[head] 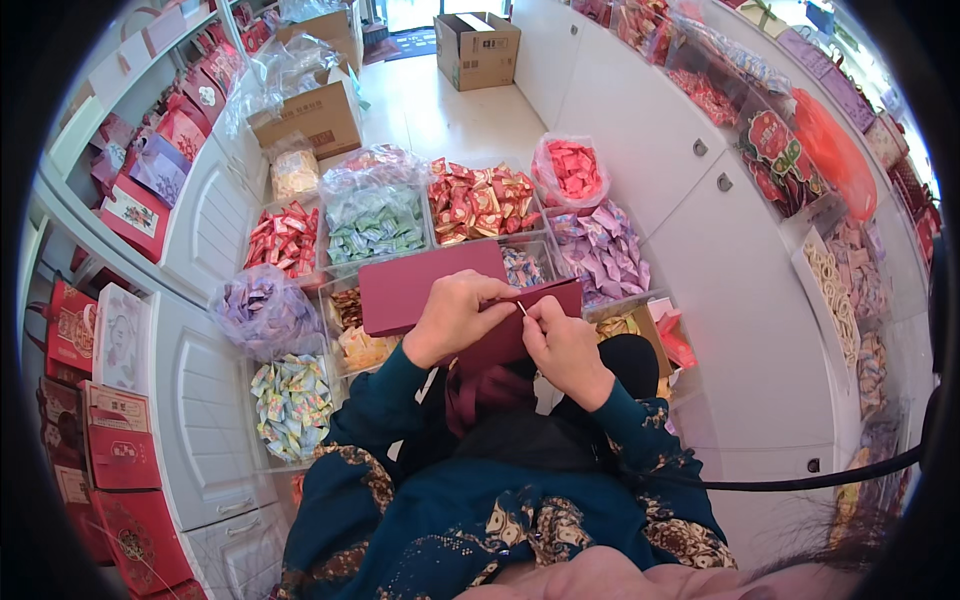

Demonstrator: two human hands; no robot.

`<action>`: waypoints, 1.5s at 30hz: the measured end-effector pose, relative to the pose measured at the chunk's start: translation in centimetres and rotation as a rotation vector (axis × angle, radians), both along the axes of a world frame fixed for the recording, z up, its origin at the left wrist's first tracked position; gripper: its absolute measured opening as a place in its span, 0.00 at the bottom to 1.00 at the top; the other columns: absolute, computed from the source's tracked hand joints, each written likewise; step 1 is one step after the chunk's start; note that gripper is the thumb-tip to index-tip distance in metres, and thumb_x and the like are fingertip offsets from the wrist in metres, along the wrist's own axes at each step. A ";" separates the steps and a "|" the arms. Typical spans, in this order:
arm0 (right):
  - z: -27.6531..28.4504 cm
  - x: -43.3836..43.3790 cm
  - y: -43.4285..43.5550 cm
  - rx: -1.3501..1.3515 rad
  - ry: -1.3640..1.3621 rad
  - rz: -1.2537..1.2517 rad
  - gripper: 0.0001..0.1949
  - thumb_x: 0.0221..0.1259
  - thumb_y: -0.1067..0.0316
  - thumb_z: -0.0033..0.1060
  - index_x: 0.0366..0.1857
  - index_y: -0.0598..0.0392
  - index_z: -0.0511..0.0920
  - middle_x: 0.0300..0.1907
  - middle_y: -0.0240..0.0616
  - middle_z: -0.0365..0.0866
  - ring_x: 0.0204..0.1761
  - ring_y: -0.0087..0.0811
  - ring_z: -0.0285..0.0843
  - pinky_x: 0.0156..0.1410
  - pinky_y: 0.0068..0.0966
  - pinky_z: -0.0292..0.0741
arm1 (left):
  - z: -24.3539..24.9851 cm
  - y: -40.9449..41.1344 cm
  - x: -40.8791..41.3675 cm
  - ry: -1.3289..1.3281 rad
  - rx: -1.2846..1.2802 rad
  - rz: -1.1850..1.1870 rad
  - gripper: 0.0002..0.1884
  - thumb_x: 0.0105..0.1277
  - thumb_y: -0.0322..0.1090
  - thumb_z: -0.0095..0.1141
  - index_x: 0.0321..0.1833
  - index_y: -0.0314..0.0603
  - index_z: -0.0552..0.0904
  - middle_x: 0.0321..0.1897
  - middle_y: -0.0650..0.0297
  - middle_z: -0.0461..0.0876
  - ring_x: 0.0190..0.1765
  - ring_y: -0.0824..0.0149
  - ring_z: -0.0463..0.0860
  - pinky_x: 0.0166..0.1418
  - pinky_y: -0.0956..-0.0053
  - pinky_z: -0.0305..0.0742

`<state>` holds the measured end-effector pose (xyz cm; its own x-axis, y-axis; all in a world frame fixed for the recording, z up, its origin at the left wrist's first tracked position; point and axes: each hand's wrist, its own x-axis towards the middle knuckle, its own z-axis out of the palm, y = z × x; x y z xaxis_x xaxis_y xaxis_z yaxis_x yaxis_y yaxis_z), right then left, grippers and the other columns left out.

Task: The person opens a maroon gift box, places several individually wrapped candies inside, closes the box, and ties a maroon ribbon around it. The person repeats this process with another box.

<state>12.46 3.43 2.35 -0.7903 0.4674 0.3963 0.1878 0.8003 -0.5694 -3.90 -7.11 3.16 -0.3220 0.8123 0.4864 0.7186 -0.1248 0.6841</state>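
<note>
Before me is a maroon gift box (431,289), apparently of card, with a wide panel to the left and a folded part on the right. My left hand (461,311) lies over it, thumb and fingers pinching its edge near the middle. My right hand (562,349) is close beside, holding a thin pale stick-like piece (523,307) between thumb and forefinger against the box's edge. What that piece is cannot be made out. A maroon ribbon (484,397) hangs below the box over my lap. The inside of the box is hidden.
Clear bins of wrapped sweets surround the box: green (375,225), red and gold (480,199), lilac (604,251), yellow-blue (292,405). A bag of purple sweets (266,311) sits left. White cabinets (720,300) flank both sides. Cardboard cartons (476,52) stand farther off. A black cable (810,481) crosses at right.
</note>
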 end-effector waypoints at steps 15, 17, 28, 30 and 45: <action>0.1 -0.5 0.0 -0.029 -0.076 -0.157 0.09 0.66 0.65 0.55 0.41 0.56 0.68 0.22 0.52 0.80 0.28 0.58 0.80 0.33 0.54 0.72 | 0.3 0.4 1.3 0.159 0.046 0.017 0.06 0.55 0.32 0.67 0.36 0.44 0.88 0.30 0.62 0.87 0.36 0.58 0.85 0.40 0.66 0.79; -0.1 -0.4 -0.1 -0.033 -0.072 -0.152 0.09 0.66 0.65 0.55 0.41 0.56 0.67 0.23 0.52 0.80 0.28 0.58 0.80 0.33 0.54 0.72 | 0.4 0.4 1.5 0.164 0.017 0.028 0.06 0.56 0.33 0.67 0.35 0.44 0.88 0.30 0.62 0.87 0.36 0.58 0.85 0.40 0.66 0.79; 4.5 2.8 0.1 -0.447 -0.347 0.142 0.13 0.67 0.67 0.54 0.53 0.57 0.71 0.28 0.52 0.82 0.35 0.55 0.82 0.40 0.46 0.76 | 1.1 -0.3 1.1 0.182 -0.096 0.059 0.05 0.54 0.34 0.67 0.34 0.47 0.88 0.31 0.63 0.87 0.37 0.59 0.85 0.40 0.67 0.79; 5.0 3.2 1.4 -0.452 -0.199 0.166 0.13 0.70 0.69 0.51 0.54 0.60 0.73 0.29 0.43 0.82 0.30 0.34 0.81 0.37 0.31 0.77 | 1.1 -0.5 0.9 0.163 -0.082 0.037 0.05 0.54 0.34 0.68 0.34 0.46 0.88 0.31 0.63 0.87 0.37 0.60 0.85 0.40 0.67 0.79; 5.2 -3.1 7.3 -0.566 -0.534 0.537 0.11 0.61 0.63 0.69 0.42 0.58 0.87 0.33 0.31 0.85 0.38 0.22 0.80 0.48 0.23 0.75 | 1.5 -0.8 0.2 0.240 -0.055 -0.107 0.04 0.54 0.36 0.68 0.31 0.48 0.87 0.29 0.65 0.86 0.36 0.61 0.84 0.40 0.65 0.77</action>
<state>9.34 10.75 7.58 -0.9670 0.0008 -0.2547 0.2228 0.4869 -0.8445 -3.75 -7.94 4.63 -0.1134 0.8630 0.4922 0.8457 -0.1762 0.5037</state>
